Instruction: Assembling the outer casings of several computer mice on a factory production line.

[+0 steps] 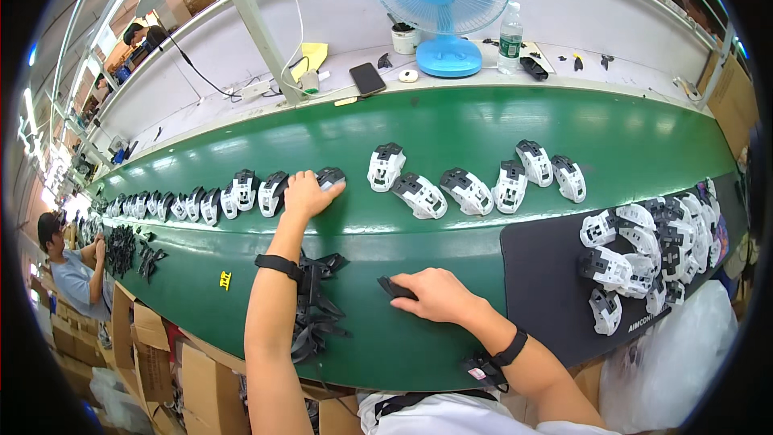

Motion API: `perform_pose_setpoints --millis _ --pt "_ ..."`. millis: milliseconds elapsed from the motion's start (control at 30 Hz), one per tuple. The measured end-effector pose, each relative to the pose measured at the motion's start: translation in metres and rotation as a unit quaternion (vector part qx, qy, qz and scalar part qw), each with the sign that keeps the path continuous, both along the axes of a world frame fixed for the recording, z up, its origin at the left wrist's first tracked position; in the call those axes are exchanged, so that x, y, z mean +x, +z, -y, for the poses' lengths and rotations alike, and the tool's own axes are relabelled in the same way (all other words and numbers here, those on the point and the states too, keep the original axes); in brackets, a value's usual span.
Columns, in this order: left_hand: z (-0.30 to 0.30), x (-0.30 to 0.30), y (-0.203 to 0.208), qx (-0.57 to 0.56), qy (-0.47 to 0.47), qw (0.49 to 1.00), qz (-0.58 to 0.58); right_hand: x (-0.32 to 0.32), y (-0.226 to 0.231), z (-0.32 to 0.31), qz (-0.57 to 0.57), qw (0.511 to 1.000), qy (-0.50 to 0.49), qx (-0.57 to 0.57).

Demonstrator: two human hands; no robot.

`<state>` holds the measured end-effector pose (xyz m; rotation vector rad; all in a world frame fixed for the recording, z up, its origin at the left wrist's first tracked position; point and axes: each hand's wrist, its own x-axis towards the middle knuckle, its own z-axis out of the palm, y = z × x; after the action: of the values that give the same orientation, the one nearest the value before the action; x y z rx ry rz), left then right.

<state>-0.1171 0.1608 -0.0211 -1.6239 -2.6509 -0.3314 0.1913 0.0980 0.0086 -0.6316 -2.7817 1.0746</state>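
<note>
On the green belt, my left hand [309, 196] has its fingers round a grey-and-white mouse shell [330, 176], at the right end of a long row of similar shells [243, 190]. Lower and to the right, my right hand [441, 296] grips a thin black plastic part [396, 287] between thumb and fingers, low over the surface. A heap of black plastic parts [316, 310] lies beside my left forearm. Several more mouse shells [465, 192] stand on the belt to the right of my left hand.
At right, a dark mat [535, 266] bears a cluster of mouse shells [608, 267]. A yellow piece [225, 279] lies at left. Behind the belt stand a blue fan [448, 56], a bottle [510, 42] and a phone [368, 79]. Another person [74, 270] works far left. Cardboard boxes [211, 387] line the near edge.
</note>
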Motion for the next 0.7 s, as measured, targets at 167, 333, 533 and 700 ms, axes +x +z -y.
perform_pose_setpoints --millis 167,333,533,700 --pt "0.017 0.025 0.032 0.090 -0.010 0.987 0.131 0.008 0.002 -0.004 0.022 0.991 -0.135 0.007" --pt "0.049 0.105 0.067 0.227 -0.142 0.844 0.464 0.017 -0.016 -0.019 0.047 0.987 -0.152 0.026" --pt "0.086 0.166 0.037 0.263 -0.063 0.612 0.743 0.023 -0.007 -0.041 -0.287 0.896 -0.276 -0.197" --pt "0.084 0.203 0.007 0.294 -0.047 0.532 0.793 0.037 0.020 -0.040 -0.429 0.719 -0.360 -0.411"
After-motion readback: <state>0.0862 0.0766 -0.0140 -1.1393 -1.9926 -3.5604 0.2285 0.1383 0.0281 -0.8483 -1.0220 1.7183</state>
